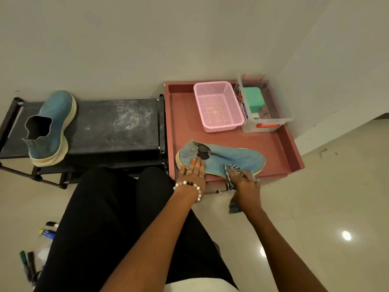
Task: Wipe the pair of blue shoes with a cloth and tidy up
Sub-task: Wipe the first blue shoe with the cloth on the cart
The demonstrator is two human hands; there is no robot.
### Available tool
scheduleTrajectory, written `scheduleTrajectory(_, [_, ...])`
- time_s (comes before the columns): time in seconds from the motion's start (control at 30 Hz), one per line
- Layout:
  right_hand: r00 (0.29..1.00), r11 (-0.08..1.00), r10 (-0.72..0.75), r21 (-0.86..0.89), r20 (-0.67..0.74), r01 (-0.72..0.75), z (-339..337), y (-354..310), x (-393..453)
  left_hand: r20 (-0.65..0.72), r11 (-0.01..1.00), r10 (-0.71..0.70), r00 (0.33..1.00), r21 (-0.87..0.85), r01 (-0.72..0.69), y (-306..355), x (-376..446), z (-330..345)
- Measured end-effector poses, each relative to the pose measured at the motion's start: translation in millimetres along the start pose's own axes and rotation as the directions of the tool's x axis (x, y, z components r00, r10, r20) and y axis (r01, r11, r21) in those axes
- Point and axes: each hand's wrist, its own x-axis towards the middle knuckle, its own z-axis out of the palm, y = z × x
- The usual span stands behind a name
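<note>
1 blue shoe [229, 159] lies on its side at the near edge of a pink tray-topped table [282, 148], toe to the right, pale sole toward the person. The left hand [193, 172] lies flat and open on the heel end, fingers spread, pinning it down; a bead bracelet [189, 184] circles that wrist. The right hand [245, 183] is closed on a striped cloth [230, 171], pressing it against the shoe's near side by the toe; a loose end of the cloth hangs below the hand over the table's front.

The 2nd shoe [52, 127] stands upright on its sole at the left end of a black rack [117, 125], left of the table, well apart from the 1st. The rack's top is smeared with whitish marks.

At the far side of the table a pink basket [219, 106] sits just beside a clear box [267, 121] with a red clasp, holding a green container [252, 100]. The table stands against a pale wall on a glossy tiled floor [326, 197].

The person's black-clad legs [109, 218] fill the near middle. Markers [29, 264] and a small tube lie on the floor at near left.
</note>
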Motion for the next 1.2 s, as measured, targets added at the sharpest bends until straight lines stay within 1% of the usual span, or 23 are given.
scheduleTrajectory(0.07, [0.989,0.990,0.129,-0.041,-0.072,-0.132,2.5,-17.9,-0.3,-0.013,1.000,-0.011,1.000,-0.003,0.011,1.1,-0.7,1.0])
scheduleTrajectory(0.1, [0.982,0.983,0.173,-0.042,-0.077,-0.177,3.7,-34.6,2.7,-0.013,1.000,-0.012,1.000,0.009,0.012,1.2,-1.3,0.9])
scheduleTrajectory(0.13, [0.980,0.980,0.197,-0.029,-0.040,-0.198,1.7,-55.1,5.1,-0.008,1.000,-0.010,1.000,0.020,0.010,1.1,-1.1,1.2])
scheduleTrajectory(0.17, [0.983,0.983,0.183,-0.014,0.002,-0.183,2.7,-72.0,7.9,0.003,1.000,-0.009,1.000,0.022,0.009,0.9,-0.6,0.9])
scheduleTrajectory(0.23, [0.998,0.999,0.046,0.016,0.035,-0.046,9.7,-84.2,15.5,0.015,1.000,-0.014,1.000,0.013,0.014,-0.2,0.1,0.0])
scheduleTrajectory(0.33, [0.983,0.985,-0.170,0.038,0.071,0.168,11.3,-52.1,18.9,0.027,1.000,-0.014,1.000,0.026,0.013,-0.9,-0.6,-0.1])
scheduleTrajectory(0.37, [0.975,0.976,-0.215,0.036,0.050,0.213,9.3,-34.2,14.6,0.023,0.999,-0.016,1.000,0.038,0.015,-0.5,-0.4,0.4])
scheduleTrajectory(0.4, [0.977,0.977,-0.214,0.034,0.021,0.213,5.6,-16.6,9.8,0.017,0.999,-0.017,1.000,0.048,0.016,-0.1,-0.1,0.6])
scheduleTrajectory(0.5, [0.992,0.994,-0.104,-0.032,-0.066,0.103,-3.5,9.2,-2.3,0.009,0.999,-0.013,1.000,0.047,0.012,0.2,1.3,1.4])
scheduleTrajectory(0.6, [0.989,0.991,0.077,-0.099,-0.125,-0.090,8.3,-23.4,-1.8,0.013,1.000,-0.019,1.000,0.026,0.018,0.8,0.8,1.3])
scheduleTrajectory(0.67, [0.980,0.982,0.183,-0.036,-0.080,-0.186,11.6,-60.3,4.9,0.030,1.000,-0.018,0.999,0.015,0.017,0.8,1.1,0.2])
scheduleTrajectory(0.7, [0.983,0.983,0.180,-0.035,-0.029,-0.180,14.4,-73.2,9.5,0.039,1.000,-0.018,0.999,0.005,0.018,0.4,1.5,-0.3])
scheduleTrajectory(0.73, [0.992,0.992,0.128,-0.017,0.015,-0.128,16.3,-79.9,13.5,0.046,1.000,-0.017,0.999,-0.006,0.018,0.0,1.7,-0.5])
scheduleTrajectory(0.77, [0.999,0.999,0.029,0.021,0.027,-0.030,19.4,-77.9,17.5,0.047,1.000,-0.018,0.999,-0.009,0.018,-0.3,1.8,-1.0])
scheduleTrajectory(0.83, [0.989,0.982,-0.148,0.121,0.011,0.146,19.6,-57.2,18.0,0.051,1.000,-0.016,0.999,0.009,0.016,-0.5,1.2,-0.5])
scheduleTrajectory(0.87, [0.977,0.968,-0.215,0.137,0.004,0.212,18.5,-40.7,14.2,0.053,1.000,-0.016,0.998,0.022,0.015,-0.1,0.0,-0.6])
scheduleTrajectory(0.93, [0.961,0.954,-0.276,0.125,-0.001,0.274,1.3,-8.6,4.6,0.031,0.999,-0.015,0.999,0.038,0.014,0.8,-0.8,-0.9])
scheduleTrajectory(1.0, [0.970,0.961,-0.243,0.131,-0.018,0.243,-13.6,18.7,1.5,0.013,1.000,-0.007,1.000,0.021,0.006,0.5,-1.7,-1.2])
scheduleTrajectory(1.03, [0.980,0.976,-0.193,0.094,-0.049,0.197,-17.9,26.0,1.2,0.005,1.000,-0.006,1.000,0.014,0.006,0.2,-1.7,-0.9])
scheduleTrajectory(1.1, [0.988,0.992,-0.119,-0.053,-0.097,0.114,-11.0,32.0,1.9,-0.010,1.000,-0.009,1.000,0.014,0.009,0.2,-0.5,0.6])
scheduleTrajectory(1.13, [0.993,0.996,-0.049,-0.079,-0.111,0.040,-4.8,25.9,3.8,-0.013,1.000,-0.010,1.000,0.014,0.010,0.3,0.0,1.2])
scheduleTrajectory(1.17, [0.993,0.997,0.031,-0.067,-0.111,-0.038,0.2,13.0,5.1,-0.010,1.000,-0.009,1.000,0.017,0.009,0.4,0.3,1.1])
scheduleTrajectory(1.2, [0.984,0.994,0.094,-0.045,-0.151,-0.102,3.4,-4.4,5.9,-0.006,1.000,-0.009,1.000,0.021,0.010,0.6,0.0,1.0])
